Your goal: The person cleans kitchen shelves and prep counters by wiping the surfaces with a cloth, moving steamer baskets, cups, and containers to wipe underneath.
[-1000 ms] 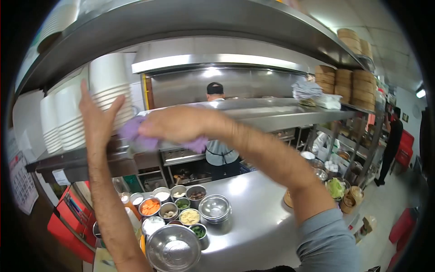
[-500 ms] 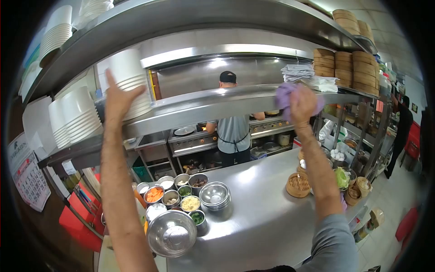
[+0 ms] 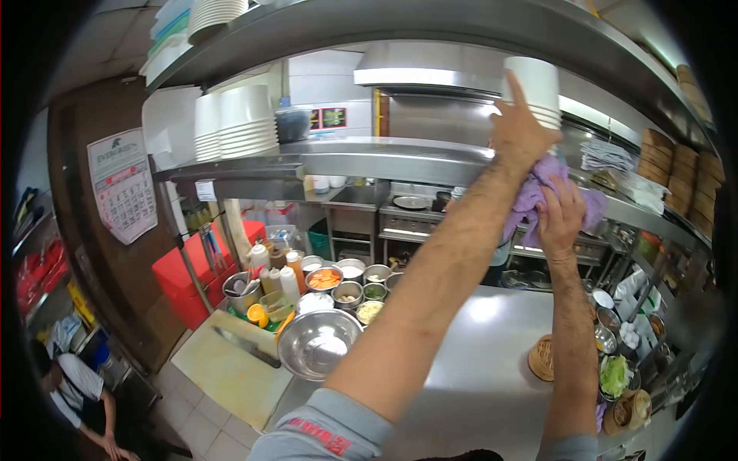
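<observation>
fingers (image 3: 553, 200) of the right hand (image 3: 563, 221) hold a bunched purple cloth (image 3: 529, 203) by the shelf (image 3: 423, 160), just below the left hand (image 3: 524, 138), whose grip on the white bowls (image 3: 540, 83) beside its fingertips cannot be told, and flattening the cloth while keeping the bowls upright should help.

Matt cloth (image 3: 527, 201), glossy met. shelf (image 3: 400, 155)

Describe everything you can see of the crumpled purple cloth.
The crumpled purple cloth looks like soft fabric, bunched in loose, uneven folds. It appears to lie across the front edge of the long grey metal shelf, beneath the bare right hand, which covers part of it.
</observation>
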### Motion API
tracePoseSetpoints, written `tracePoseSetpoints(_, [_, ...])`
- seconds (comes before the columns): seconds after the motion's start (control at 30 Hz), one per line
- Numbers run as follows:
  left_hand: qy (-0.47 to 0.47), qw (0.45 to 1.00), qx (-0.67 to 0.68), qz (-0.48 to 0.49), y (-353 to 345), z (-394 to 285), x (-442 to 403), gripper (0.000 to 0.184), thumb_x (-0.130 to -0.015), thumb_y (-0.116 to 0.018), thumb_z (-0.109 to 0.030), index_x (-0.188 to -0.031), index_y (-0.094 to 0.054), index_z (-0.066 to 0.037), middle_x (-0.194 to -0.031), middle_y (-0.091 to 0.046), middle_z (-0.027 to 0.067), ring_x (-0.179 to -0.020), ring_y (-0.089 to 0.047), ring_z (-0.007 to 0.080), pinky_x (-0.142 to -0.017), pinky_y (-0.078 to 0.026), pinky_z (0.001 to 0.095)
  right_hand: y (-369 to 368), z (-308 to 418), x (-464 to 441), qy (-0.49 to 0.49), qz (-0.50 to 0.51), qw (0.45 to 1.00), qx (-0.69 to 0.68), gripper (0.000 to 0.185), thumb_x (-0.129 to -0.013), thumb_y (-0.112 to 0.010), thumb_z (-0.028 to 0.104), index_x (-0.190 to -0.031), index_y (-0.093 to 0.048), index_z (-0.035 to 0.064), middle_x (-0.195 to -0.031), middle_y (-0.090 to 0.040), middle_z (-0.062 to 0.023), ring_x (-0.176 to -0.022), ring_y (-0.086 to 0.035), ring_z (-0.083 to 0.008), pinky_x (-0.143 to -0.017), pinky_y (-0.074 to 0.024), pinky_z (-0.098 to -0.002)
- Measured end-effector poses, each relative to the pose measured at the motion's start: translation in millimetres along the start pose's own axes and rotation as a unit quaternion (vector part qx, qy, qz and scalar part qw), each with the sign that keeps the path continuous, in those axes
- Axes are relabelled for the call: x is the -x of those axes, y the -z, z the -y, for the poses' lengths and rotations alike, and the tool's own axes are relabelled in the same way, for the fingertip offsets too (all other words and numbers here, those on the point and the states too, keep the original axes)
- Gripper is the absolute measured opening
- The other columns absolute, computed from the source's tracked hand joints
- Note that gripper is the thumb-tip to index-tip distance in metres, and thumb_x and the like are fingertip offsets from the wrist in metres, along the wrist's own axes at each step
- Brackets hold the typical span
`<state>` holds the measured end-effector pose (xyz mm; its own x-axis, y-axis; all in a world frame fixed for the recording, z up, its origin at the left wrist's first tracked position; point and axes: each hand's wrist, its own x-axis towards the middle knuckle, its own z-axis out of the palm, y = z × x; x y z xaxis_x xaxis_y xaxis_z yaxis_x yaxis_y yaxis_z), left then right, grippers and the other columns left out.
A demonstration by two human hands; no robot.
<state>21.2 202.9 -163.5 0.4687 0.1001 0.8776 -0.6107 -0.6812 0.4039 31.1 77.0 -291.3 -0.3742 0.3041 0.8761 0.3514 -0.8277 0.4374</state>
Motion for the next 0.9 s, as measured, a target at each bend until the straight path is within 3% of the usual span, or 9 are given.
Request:
tracePoseSetpoints(0.1, [0.005,1.0,0.002,0.026,-2,-8,6,0.129,-0.053,-0.08,-0.044,-0.142,0.003,-0.002,-0.113,-0.043,0.0343,-0.101,-0.052,0.0426,-0.088,-0.045,0.0432,0,-2,0,0.002,-0.003,1.0,-0.002,0.031,-0.076,-0.067,0.018,-0.105,-0.061,0.0097,-0.121,-0.055,-0.0078,-0.109,-0.048,-0.032,-0.09,-0.0378,-0.0417])
tracePoseSetpoints(0.2, [-0.107,0.981,-0.112,-0.113,25,8,0,0.115,-0.057,-0.077,-0.052,-0.141,-0.015,-0.003,-0.125,-0.039,0.0306,-0.115,-0.043,0.0423,-0.093,-0.041,0.0462,1,-9,7,-0.001,-0.001,1.0,0.013,0.03,-0.077,-0.066,0.018,-0.106,-0.06,0.0094,-0.12,-0.055,-0.0078,-0.109,-0.048,-0.0323,-0.09,-0.0377,-0.0417])
tracePoseSetpoints(0.27, [-0.206,0.948,-0.131,-0.203,100,44,-23,0.089,-0.063,-0.072,-0.055,-0.129,-0.042,-0.004,-0.132,-0.04,0.0224,-0.12,-0.041,0.0359,-0.096,-0.037,0.0475,4,-14,8,-0.003,0.006,1.0,0.03,0.03,-0.079,-0.065,0.017,-0.107,-0.059,0.0092,-0.12,-0.055,-0.008,-0.109,-0.048,-0.0326,-0.09,-0.0376,-0.0419])
tracePoseSetpoints(0.3, [-0.22,0.915,-0.206,-0.269,139,69,-37,0.073,-0.066,-0.071,-0.053,-0.115,-0.053,-0.002,-0.123,-0.049,0.0207,-0.116,-0.044,0.0331,-0.096,-0.037,0.0457,6,-16,8,-0.008,0.01,0.999,0.032,0.027,-0.082,-0.062,0.017,-0.107,-0.058,0.0081,-0.119,-0.055,-0.0089,-0.11,-0.048,-0.0332,-0.092,-0.0369,-0.0426])
tracePoseSetpoints(0.37, [-0.195,0.869,-0.313,-0.329,227,117,-51,0.07,-0.065,-0.072,-0.053,-0.111,-0.058,-0.003,-0.113,-0.056,0.0176,-0.114,-0.046,0.0317,-0.095,-0.037,0.045,8,-17,8,-0.02,0.014,0.999,0.03,0.025,-0.084,-0.06,0.017,-0.107,-0.058,0.0074,-0.119,-0.055,-0.0095,-0.11,-0.048,-0.0335,-0.093,-0.0365,-0.0428])
tracePoseSetpoints(0.47, [0.007,0.887,-0.357,-0.293,329,168,-49,0.071,-0.067,-0.069,-0.053,-0.121,-0.054,-0.011,-0.126,-0.045,0.0177,-0.117,-0.041,0.0356,-0.091,-0.041,0.0499,9,-8,4,-0.052,0.024,0.998,0.041,0.023,-0.09,-0.053,0.018,-0.107,-0.058,0.0049,-0.117,-0.055,-0.0127,-0.11,-0.048,-0.0342,-0.096,-0.0355,-0.0429])
tracePoseSetpoints(0.57, [0.063,0.903,-0.389,-0.173,384,203,-54,0.074,-0.07,-0.065,-0.057,-0.125,-0.052,-0.01,-0.131,-0.042,0.0175,-0.121,-0.038,0.0356,-0.093,-0.041,0.0483,6,2,0,-0.152,0.018,0.987,0.037,0.025,-0.093,-0.049,0.02,-0.107,-0.057,0.0013,-0.113,-0.055,-0.0172,-0.109,-0.049,-0.0347,-0.096,-0.0357,-0.0424])
tracePoseSetpoints(0.7, [0.07,0.925,-0.373,-0.027,418,252,-87,0.078,-0.07,-0.066,-0.057,-0.119,-0.053,0.002,-0.12,-0.053,0.0197,-0.109,-0.053,0.0344,-0.091,-0.043,0.0418,0,37,-12,-0.16,-0.002,0.987,0.004,0.025,-0.093,-0.048,0.019,-0.107,-0.057,0.0007,-0.113,-0.056,-0.0174,-0.108,-0.049,-0.0351,-0.095,-0.0362,-0.042])
tracePoseSetpoints(0.9, [0.026,0.971,-0.238,0.003,422,252,-71,0.067,-0.067,-0.073,-0.044,-0.109,-0.056,0.006,-0.104,-0.062,0.0222,-0.095,-0.061,0.0287,-0.085,-0.046,0.0358,-23,108,-56,-0.074,0.014,0.997,-0.003,0.022,-0.092,-0.05,0.017,-0.106,-0.057,0.0011,-0.111,-0.056,-0.0167,-0.105,-0.05,-0.0356,-0.093,-0.0375,-0.0424])
